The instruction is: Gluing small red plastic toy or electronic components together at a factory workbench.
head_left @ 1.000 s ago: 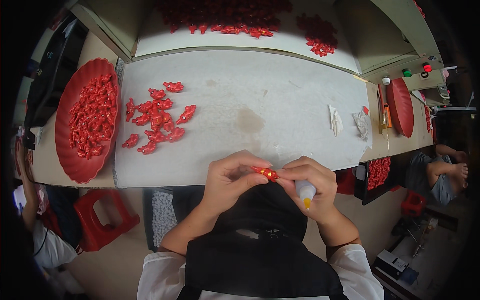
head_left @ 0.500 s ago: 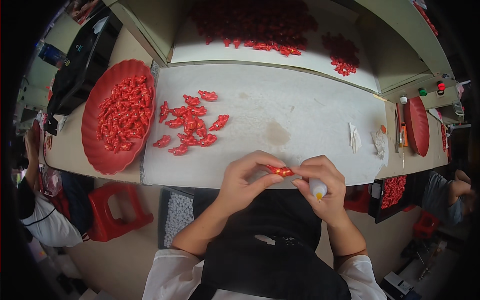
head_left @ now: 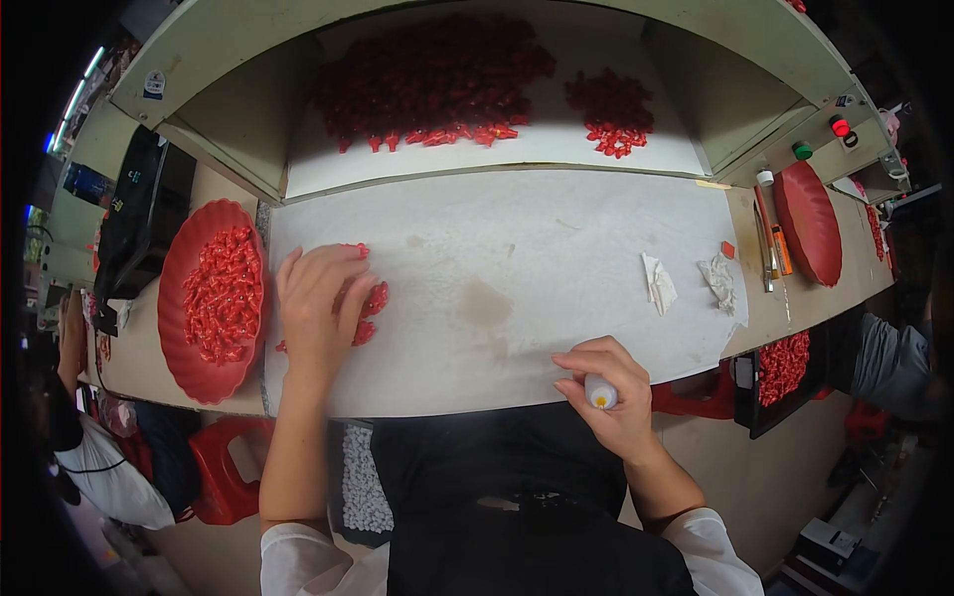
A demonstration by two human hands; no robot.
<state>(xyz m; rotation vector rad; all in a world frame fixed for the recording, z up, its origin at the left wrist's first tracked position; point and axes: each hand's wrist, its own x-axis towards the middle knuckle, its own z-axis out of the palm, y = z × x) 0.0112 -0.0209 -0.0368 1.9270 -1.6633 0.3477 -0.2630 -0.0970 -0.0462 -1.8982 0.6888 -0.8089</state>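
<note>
Head view: I'm seeing the right hand [head_left: 628, 409] gripping a white bottle [head_left: 596, 385] near the front edge of the white sheet [head_left: 556, 248]. Its yellow tip is facing up at me, so the long axis is showing almost end-on. The left hand [head_left: 320, 313], fingers bent, is covering part of the small red figures [head_left: 377, 296]; I can't tell whether it's gripping one. The figure beside the thumb is slanting, far end rightward. Further left, a red tray [head_left: 204, 382] is holding more figures.
</note>
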